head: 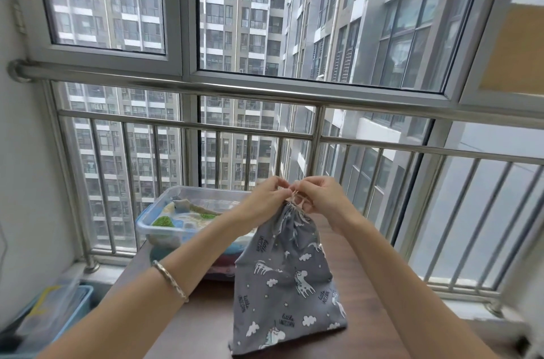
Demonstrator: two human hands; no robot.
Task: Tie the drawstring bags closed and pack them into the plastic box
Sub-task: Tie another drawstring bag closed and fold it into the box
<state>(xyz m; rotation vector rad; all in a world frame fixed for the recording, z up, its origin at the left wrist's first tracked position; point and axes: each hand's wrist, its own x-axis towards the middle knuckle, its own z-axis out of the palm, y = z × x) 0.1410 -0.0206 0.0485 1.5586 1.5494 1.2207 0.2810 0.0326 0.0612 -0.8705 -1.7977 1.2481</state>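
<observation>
— What's around you?
— A brown table (206, 325) in front of me, a steel railing (235, 91) behind it, tower blocks (235, 5) through the window (188, 20).
— And lower left?
— A blue crate (79, 311) on the floor.

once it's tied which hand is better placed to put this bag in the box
The left hand, probably: the plastic box sits on its side of the grey bag; the right hand would cross over.
</observation>
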